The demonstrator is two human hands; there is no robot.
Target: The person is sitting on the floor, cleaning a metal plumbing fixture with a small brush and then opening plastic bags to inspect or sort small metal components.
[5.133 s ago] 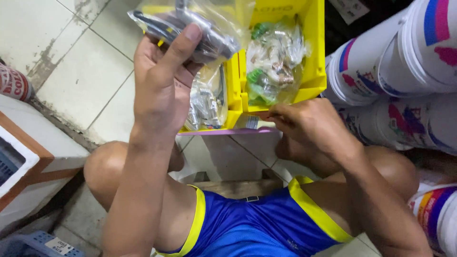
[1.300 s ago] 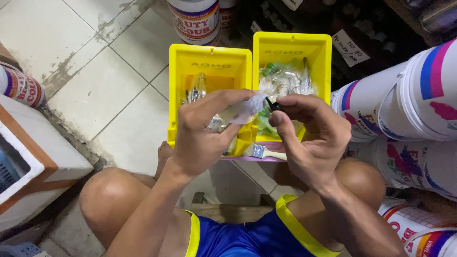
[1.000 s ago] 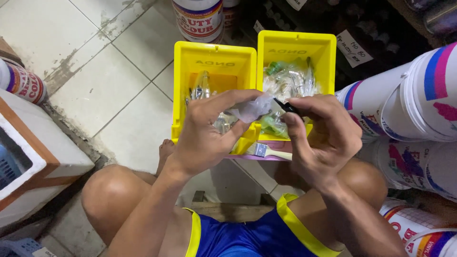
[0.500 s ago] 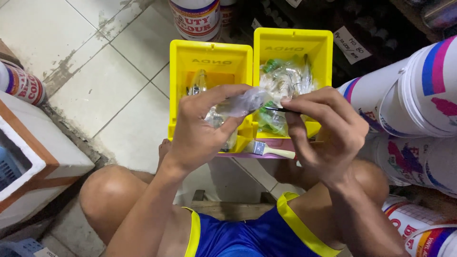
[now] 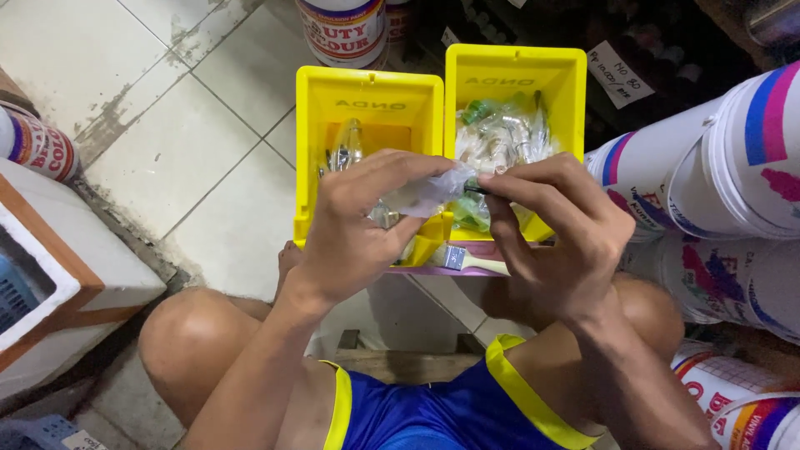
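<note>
Item one: my left hand (image 5: 358, 229), fingers curled and pinched shut on a small clear plastic bag (image 5: 425, 193), crumpled, contents too small to tell. I hold it above the front edge of the two bins, between both hands.

Item two: my right hand (image 5: 558, 242), thumb and forefinger pressed together on a thin dark object (image 5: 477, 190) at the bag's right end; I cannot tell what the object is.

Item three: left yellow plastic bin (image 5: 367, 104), open-topped, on a low surface in front of my knees, holding shiny metal fittings (image 5: 343, 154).

Item four: right yellow plastic bin (image 5: 512, 71), touching the first, filled with clear packets of green and silver parts (image 5: 500, 137).

Item five: a small paintbrush with a pale handle (image 5: 467, 261), lying just in front of the bins, under my hands.

Item six: white paint buckets with pink and blue stripes (image 5: 725, 158), stacked on their sides to my right.

Item seven: pale tiled floor (image 5: 150, 108), stained, to my left.
</note>
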